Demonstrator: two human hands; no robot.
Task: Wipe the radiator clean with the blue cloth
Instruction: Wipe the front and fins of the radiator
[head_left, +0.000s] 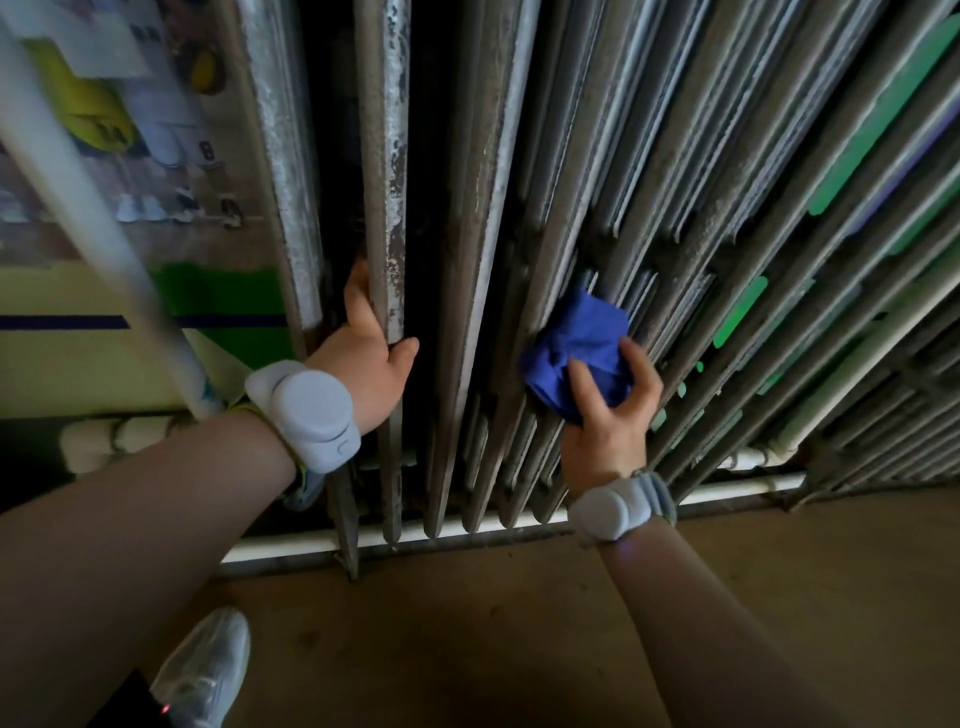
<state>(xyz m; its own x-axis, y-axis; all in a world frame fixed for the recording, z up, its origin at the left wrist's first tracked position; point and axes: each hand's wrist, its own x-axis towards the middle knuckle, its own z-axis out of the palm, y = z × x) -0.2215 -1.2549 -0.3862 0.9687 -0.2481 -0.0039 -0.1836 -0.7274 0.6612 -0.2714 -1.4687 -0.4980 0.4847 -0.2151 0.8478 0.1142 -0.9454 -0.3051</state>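
Blue cloth, one, bunched into a wad and pressed against the grey vertical fins of the radiator, just above the right hand; held there by curled fingers and thumb pinching its lower edge. Fins worn, paint flaking on the bars nearest the left hand. Left hand wrapped round one flaked bar, thumb on the front, fingers hidden behind. Dark gaps between bars on both sides of that grip. Two white wrist devices, one on each arm. Below both hands, one white pipe along the radiator's foot, then bare brown floor. One pale shoe under the left forearm. Left of the left hand, a slanting white pole across a painted wall
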